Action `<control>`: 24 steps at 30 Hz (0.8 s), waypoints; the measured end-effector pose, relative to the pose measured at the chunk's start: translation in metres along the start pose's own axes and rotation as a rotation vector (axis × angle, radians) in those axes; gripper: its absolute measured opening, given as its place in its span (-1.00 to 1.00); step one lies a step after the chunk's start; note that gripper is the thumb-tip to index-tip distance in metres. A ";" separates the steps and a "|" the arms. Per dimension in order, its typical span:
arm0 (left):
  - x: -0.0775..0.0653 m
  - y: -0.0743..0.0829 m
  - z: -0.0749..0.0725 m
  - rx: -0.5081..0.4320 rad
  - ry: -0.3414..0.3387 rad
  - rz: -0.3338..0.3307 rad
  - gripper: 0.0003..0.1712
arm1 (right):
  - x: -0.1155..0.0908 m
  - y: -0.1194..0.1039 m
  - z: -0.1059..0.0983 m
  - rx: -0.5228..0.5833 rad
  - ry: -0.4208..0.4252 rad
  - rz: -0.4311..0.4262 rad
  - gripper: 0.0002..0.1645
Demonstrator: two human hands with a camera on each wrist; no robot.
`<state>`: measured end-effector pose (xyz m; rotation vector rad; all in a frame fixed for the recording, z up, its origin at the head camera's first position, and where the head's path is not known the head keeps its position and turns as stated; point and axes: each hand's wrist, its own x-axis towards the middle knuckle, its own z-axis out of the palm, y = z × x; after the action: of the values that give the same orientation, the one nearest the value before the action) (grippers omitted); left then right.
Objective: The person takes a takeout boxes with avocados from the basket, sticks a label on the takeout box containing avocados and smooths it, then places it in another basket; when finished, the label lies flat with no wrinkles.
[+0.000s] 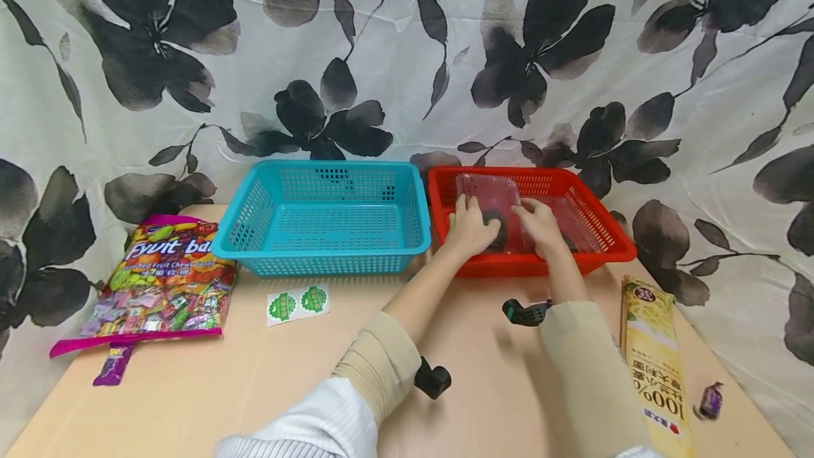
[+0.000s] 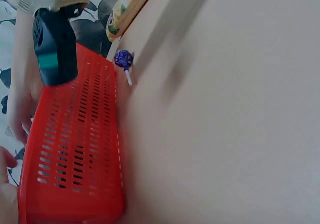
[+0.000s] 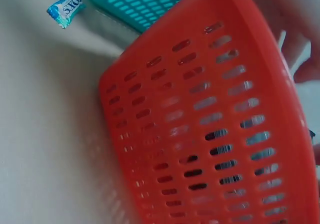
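Over red basket (image 1: 470,268), both grips (image 1: 471,226) (image 1: 542,223) (seemingly) hold box (image 1: 492,193).

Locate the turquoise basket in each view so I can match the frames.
Head: turquoise basket left of centre, near the back of the table, whole outline in frame.
Left wrist: not in it.
Right wrist: part of the turquoise basket along the top edge, cut off by the frame.
Shared landmark: red basket, right of the turquoise one in head, at the left side in left wrist, filling much of the centre and right in right wrist.
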<state>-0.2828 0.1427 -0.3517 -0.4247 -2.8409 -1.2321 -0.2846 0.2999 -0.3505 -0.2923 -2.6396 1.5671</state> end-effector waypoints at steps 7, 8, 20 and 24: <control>-0.005 -0.001 -0.013 -0.125 0.144 0.184 -0.43 | -0.014 -0.009 -0.011 0.171 0.195 -0.091 -0.50; -0.007 0.000 -0.019 -0.133 0.155 0.212 -0.45 | -0.017 -0.012 -0.012 0.199 0.196 -0.102 -0.50; -0.076 -0.021 -0.101 -0.243 0.189 0.370 -0.46 | -0.078 -0.055 0.007 0.649 -0.079 -0.302 -0.54; -0.119 -0.044 -0.124 -0.244 0.163 0.363 -0.50 | -0.105 -0.058 0.027 0.644 -0.201 -0.366 -0.56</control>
<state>-0.1908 -0.0043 -0.3121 -0.7669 -2.3500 -1.4561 -0.1930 0.2296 -0.3077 0.3742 -1.9741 2.2472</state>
